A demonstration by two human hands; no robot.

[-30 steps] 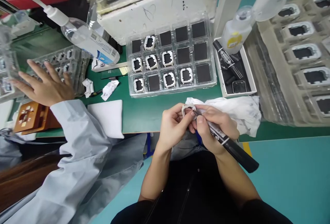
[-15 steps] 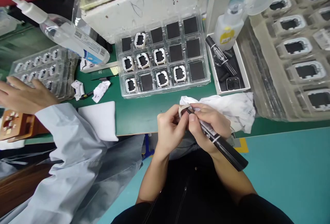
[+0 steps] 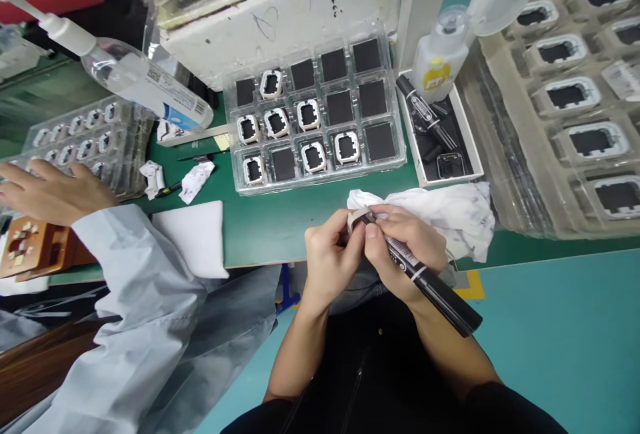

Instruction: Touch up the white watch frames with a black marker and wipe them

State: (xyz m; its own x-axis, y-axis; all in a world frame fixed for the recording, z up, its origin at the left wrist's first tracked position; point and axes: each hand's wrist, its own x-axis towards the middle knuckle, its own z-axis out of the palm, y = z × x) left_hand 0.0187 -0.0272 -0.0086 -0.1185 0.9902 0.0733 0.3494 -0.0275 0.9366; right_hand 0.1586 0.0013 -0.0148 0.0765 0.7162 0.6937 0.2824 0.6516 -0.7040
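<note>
Close to the table's front edge, my left hand (image 3: pixel 330 254) pinches a small white frame (image 3: pixel 357 218) between thumb and fingers. My right hand (image 3: pixel 407 244) is closed around a black marker pen (image 3: pixel 440 297), its capped rear end pointing down to the right. The pen's tip end meets the inside of the frame; my fingers hide the exact contact. Beyond my hands lies a clear plastic tray (image 3: pixel 295 184) with square pockets. Several pockets hold similar white frames (image 3: pixel 347 147); others show only dark squares (image 3: pixel 379 141).
A crumpled white cloth (image 3: pixel 465 217) lies beside my right hand. Behind it stand a white box (image 3: pixel 477 174) with another marker (image 3: pixel 425 114) and a bottle (image 3: pixel 440 61). Stacked trays (image 3: pixel 515 187) fill the right. At left are a co-worker's hand (image 3: pixel 60 194), a pump bottle (image 3: pixel 145 84) and a folded cloth (image 3: pixel 195 237).
My hands keep nearly the same hold; the frame looks slightly turned against the pen. The whole view has shifted a little, and the co-worker's hand has moved slightly.
</note>
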